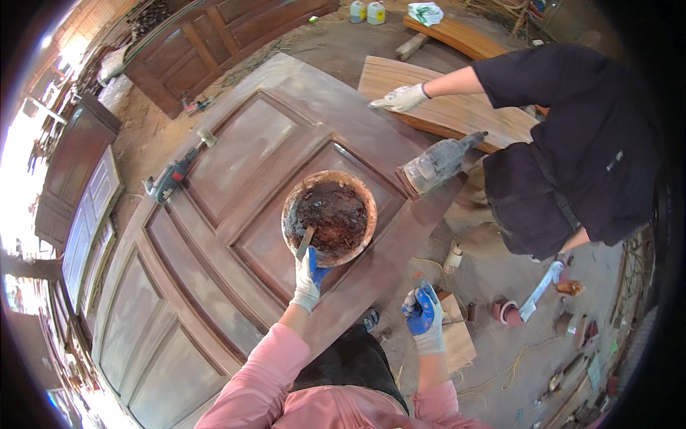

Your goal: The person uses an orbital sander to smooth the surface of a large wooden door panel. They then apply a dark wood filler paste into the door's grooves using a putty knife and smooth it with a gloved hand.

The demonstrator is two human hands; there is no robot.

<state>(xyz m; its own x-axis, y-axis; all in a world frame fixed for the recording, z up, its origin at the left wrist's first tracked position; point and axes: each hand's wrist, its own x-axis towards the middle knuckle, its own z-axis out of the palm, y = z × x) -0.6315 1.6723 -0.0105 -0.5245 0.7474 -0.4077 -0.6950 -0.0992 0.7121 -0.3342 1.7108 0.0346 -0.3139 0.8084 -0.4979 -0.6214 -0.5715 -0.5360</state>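
A round bucket (369, 227), with dark reddish-brown paste inside and crusted around its rim, sits on a large brown panelled door (286, 154). My left hand (308, 282), in a white and blue glove, is at the bucket's near rim. It is closed on a flat scraper (306, 242), whose blade reaches over the paste. Off the door's near right edge is my right hand (424, 318), gloved likewise, with its fingers curled. A pale bluish shape shows at those fingers, but I cannot make out whether it is something held.
A power tool (170, 175) lies at the door's left edge; a dusty clear bottle (436, 166) lies on its right. A co-worker in dark clothes (572, 143) rests a gloved hand (401, 99) on a wooden panel (457, 107). Cords, a reddish pot (506, 313) and scraps litter the floor.
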